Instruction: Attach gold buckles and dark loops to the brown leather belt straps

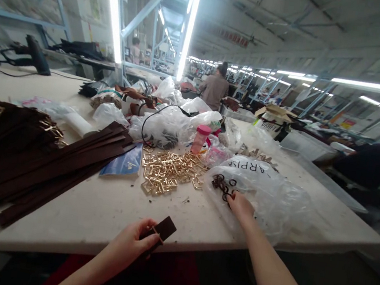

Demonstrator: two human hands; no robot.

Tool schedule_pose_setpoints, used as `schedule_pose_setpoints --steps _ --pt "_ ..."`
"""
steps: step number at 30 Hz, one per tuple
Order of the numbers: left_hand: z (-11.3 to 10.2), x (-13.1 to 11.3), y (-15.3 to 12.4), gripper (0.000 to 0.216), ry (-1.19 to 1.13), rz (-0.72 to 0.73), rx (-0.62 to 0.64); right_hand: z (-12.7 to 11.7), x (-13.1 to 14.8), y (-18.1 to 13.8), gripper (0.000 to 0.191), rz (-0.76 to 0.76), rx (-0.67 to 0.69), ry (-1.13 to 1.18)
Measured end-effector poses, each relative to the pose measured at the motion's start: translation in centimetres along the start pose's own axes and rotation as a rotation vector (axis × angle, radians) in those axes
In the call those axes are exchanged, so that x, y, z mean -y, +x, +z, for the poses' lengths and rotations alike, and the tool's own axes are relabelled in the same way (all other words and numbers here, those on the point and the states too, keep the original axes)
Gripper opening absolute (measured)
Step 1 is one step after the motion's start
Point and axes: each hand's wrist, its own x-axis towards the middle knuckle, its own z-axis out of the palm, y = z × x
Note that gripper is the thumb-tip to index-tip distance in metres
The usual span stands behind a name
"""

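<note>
Left hand grips a strap end over the table edge; right hand pinches a loop, bare tabletop between them.

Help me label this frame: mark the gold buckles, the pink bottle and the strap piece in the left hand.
gold buckles (168, 172), head view, middle of pile.
pink bottle (198, 142), head view, its body.
strap piece (165, 228), head view, free end.

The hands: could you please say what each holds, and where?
Left hand pinches a brown strap near its end; right hand reaches small dark rings, grip unclear.
</note>
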Motion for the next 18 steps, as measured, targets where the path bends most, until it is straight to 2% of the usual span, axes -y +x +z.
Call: schedule_pose_setpoints --steps 3,6,10,11,13,16,18 --pt "-0.7 0.0 -0.7 0.033 -0.003 -0.024 -0.029 0.4 0.4 -0.2 0.015 -0.02 -0.003 -0.008" --pt "-1.2 -0.1 -1.2 0.034 -0.016 -0.032 -0.044 -0.3 1.4 -0.9 0.017 -0.064 -0.035 0.044" --pt "-0.7 -1.1 -0.7 0.03 0.066 0.045 -0.086 -0.8 5.3 -4.4 0.024 -0.204 -0.02 0.237" --pt "-0.5 -1.3 -0.4 0.029 0.094 0.059 -0.106 -0.7 6.8 -5.8 0.025 -0.256 0.022 0.345" --pt "-0.3 -1.7 0.1 0.029 0.137 0.065 -0.15 -0.2 9.9 -9.0 0.027 -0.335 0.22 0.776" --pt "-0.6 -1.7 0.7 0.028 0.237 0.091 -0.26 0.7 13.7 -12.8 0.029 -0.234 0.561 1.147" --pt "-1.1 -1.3 0.8 0.029 0.306 0.104 -0.323 1.3 15.0 -14.0 0.034 -0.128 0.689 1.25"
